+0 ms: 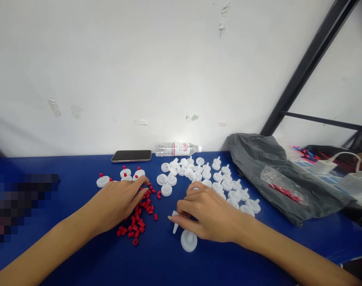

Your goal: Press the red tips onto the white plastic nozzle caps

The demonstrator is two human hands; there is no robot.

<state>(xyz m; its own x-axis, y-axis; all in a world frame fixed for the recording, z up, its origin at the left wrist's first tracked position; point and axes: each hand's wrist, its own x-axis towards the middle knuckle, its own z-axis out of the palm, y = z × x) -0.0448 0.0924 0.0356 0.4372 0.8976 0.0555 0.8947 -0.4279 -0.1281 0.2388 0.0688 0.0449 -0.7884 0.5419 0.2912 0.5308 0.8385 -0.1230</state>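
My left hand [117, 202] reaches over a loose pile of small red caps [136, 222], its thumb and index fingertips a little apart among them. Whether a cap touches those fingertips is unclear. To the right, my right hand [206, 210] has its thumb and fingers closed on a white nozzle cap [175, 227], whose narrow spout points down; part of it is hidden by the fingers. Just below that hand, another white nozzle cap [189, 240] lies on the blue table. Behind my left hand stand several white nozzle caps with red tips [103, 181].
Many white nozzle caps [227, 185] spread behind my right hand. A phone [131, 155] and a plastic bottle [178, 149] lie along the wall. At right, a grey plastic bag [252, 167] carries a clear bag of red caps [284, 190], near a white power strip [332, 180].
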